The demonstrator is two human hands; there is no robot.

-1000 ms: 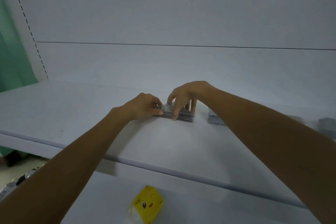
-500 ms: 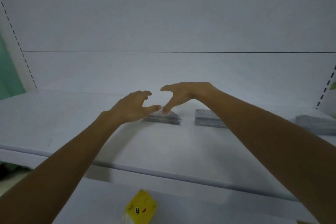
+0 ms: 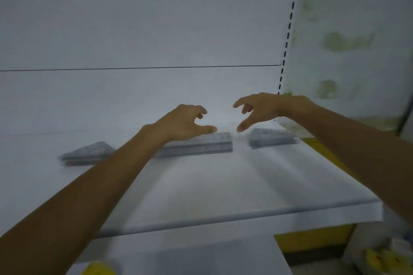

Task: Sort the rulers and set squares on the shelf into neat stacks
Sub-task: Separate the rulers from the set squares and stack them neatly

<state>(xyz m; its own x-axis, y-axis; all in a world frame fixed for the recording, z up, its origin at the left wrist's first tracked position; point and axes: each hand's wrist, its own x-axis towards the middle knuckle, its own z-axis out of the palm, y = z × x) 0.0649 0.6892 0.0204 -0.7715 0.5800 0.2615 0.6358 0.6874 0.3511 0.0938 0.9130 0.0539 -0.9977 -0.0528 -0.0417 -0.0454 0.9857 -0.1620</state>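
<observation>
Three grey stacks lie in a row on the white shelf [image 3: 201, 185]. A triangular set-square stack [image 3: 87, 154] is at the left. A rectangular ruler stack [image 3: 201, 144] is in the middle. A third stack [image 3: 270, 137] sits at the right, near the shelf's end. My left hand [image 3: 185, 121] hovers over the left part of the ruler stack, fingers spread, holding nothing. My right hand [image 3: 257, 108] hangs in the air above the gap between the middle and right stacks, fingers apart and empty. The view is motion-blurred.
The shelf's right end is near a slotted upright [image 3: 288, 29] and a pale wall. A lower shelf [image 3: 178, 254] shows below, with a yellow object [image 3: 98, 269] at its front. Yellow items [image 3: 380, 257] lie at the lower right.
Both hands let go of the set-square stack and lifted, fingers spreading. They shifted right past it to hover near the middle and right stacks, and the view swung right.
</observation>
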